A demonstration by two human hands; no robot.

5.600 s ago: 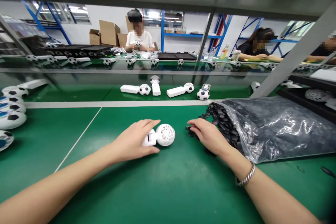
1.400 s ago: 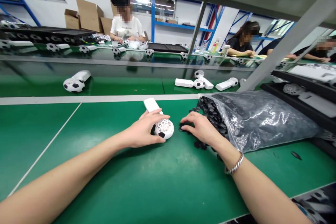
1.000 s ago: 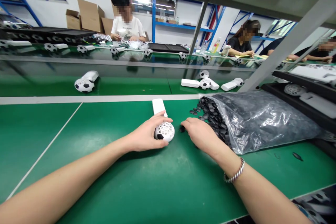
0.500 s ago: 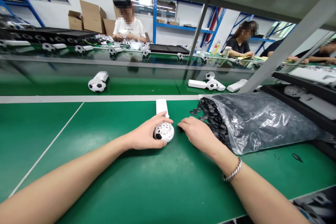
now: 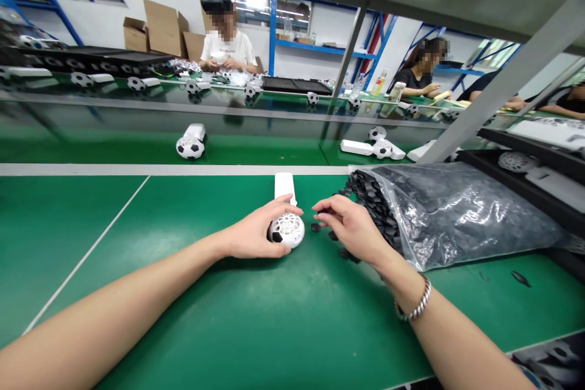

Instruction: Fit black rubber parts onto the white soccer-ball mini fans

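Green belt [image 5: 265,151]: since half a second ago it is carrying a football-patterned piece [image 5: 191,145] further rightward, and the clustered pieces [image 5: 382,148] are sliding the same way.
Right hand [image 5: 355,226]: it is raising its fingertips off a small black piece [image 5: 315,227], which is now lying uncovered on the table; thumb and forefinger are coming close together, but from where I'm standing I cannot tell whether they are pinching anything.
White ball-headed piece [image 5: 287,231]: it is lying on the green table [image 5: 256,329] in front of the person, its handle pointing away toward the pale strip [image 5: 219,170], its openwork face showing upward, a black patch showing on its side.
Left hand [image 5: 250,233]: it is gripping the ball end, thumb on the near side, fingers curving around the far side.
Clear bag [image 5: 475,213]: it is spilling a heap of black pieces [image 5: 371,204] just beside the right hand.
Bracelet [image 5: 414,301]: it is circling the right wrist.
Co-worker [image 5: 229,52]: beyond the belt, someone in a white shirt is bringing both hands together.
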